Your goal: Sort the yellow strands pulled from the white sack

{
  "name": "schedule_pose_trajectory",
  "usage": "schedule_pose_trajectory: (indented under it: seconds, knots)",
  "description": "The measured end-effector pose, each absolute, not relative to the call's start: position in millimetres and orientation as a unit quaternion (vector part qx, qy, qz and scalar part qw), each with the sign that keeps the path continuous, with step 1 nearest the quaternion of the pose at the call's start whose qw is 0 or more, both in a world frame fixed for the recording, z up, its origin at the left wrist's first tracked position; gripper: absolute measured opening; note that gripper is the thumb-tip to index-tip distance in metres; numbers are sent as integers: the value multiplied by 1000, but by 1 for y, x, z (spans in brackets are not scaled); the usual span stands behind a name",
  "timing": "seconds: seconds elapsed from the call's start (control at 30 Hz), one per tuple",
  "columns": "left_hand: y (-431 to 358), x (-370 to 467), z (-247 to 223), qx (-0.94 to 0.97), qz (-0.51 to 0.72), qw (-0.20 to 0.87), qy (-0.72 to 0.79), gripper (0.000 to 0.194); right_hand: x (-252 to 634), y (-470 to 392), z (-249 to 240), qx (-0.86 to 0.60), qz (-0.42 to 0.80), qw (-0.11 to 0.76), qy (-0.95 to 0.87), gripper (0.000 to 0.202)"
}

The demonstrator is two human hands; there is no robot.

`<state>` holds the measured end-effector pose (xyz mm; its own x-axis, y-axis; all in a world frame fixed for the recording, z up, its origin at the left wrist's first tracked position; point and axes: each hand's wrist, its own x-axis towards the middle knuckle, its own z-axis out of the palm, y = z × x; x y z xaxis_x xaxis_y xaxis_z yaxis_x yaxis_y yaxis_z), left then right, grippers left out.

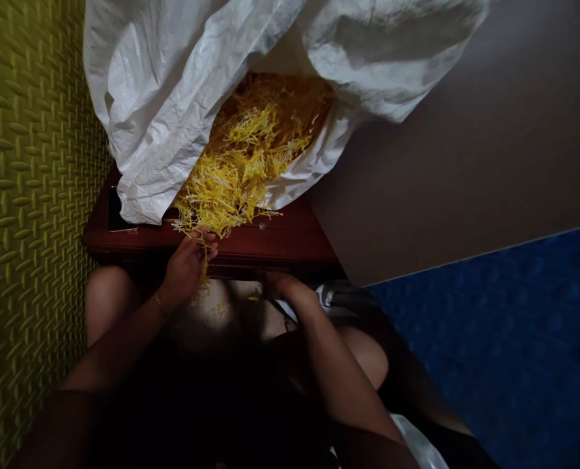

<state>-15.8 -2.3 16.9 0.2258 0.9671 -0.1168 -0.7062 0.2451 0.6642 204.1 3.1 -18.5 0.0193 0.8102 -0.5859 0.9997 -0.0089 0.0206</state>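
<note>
A white woven sack [173, 111] lies open on a dark red surface [290, 238], and a heap of thin yellow and white strands [226, 189] spills from its mouth. My left hand [188, 264] is at the front edge of the heap, its fingers closed around a few yellow strands that hang down over the palm. Lower and to the right, my right hand [277, 285] is below the surface's front edge. Its fingers are in dark shadow, and what they hold, if anything, is hidden.
A phone [120, 212] lies at the surface's left end, partly under the sack. Yellow textured material [30, 169] rises at the left. A grey-brown panel [446, 169] stands at the right, above blue textured flooring [509, 326]. Loose strands [219, 307] lie between my knees.
</note>
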Motion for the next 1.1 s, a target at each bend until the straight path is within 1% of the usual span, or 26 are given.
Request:
schedule_pose_trajectory:
  seconds: [0.07,0.1,0.13,0.17,0.2,0.27,0.3,0.37,0.4,0.5,0.53,0.57,0.7,0.77,0.87,0.93,1.0,1.1]
  knots:
    - [-3,-16,15,278,573,721,272,28,203,2,-10,678,-213,226,666,42]
    - [-3,-16,14,293,577,711,276,31,201,0,-3,673,-218,202,678,38]
    - [-4,-16,14,308,580,701,279,34,199,-2,4,661,-232,153,697,34]
    - [-4,-16,14,322,581,692,281,36,195,-5,12,642,-258,76,718,30]
    - [-5,-16,15,336,582,684,283,39,189,-8,20,614,-293,-22,733,29]
    - [-7,-16,16,363,584,668,284,43,173,-15,33,543,-362,-220,725,33]
    - [-8,-15,16,375,584,662,283,44,164,-17,37,514,-385,-284,712,39]
    - [-10,-13,17,392,580,658,277,47,145,-21,39,480,-392,-355,700,49]
    - [-11,-12,18,397,577,660,273,48,138,-21,37,475,-384,-370,700,47]
    - [-13,-10,21,391,572,668,271,52,126,-16,27,483,-367,-395,690,23]
    - [-13,-10,22,385,576,667,274,53,125,-14,24,488,-369,-406,679,18]
    - [-13,-12,23,379,583,663,277,53,126,-11,22,491,-375,-421,664,17]
    - [-6,-18,21,340,626,630,310,44,134,-3,19,490,-408,-508,579,23]
    - [-3,-19,16,320,632,617,344,39,135,-1,19,486,-410,-533,558,19]
    - [0,-17,8,327,574,631,406,34,134,-1,18,477,-408,-522,578,13]
    - [-1,-16,6,349,524,638,444,31,132,-2,16,465,-421,-508,590,13]
    - [-2,-16,5,388,515,603,469,27,133,-1,15,465,-435,-512,576,15]
    - [-3,-19,6,480,516,534,466,20,136,1,13,471,-447,-536,540,20]
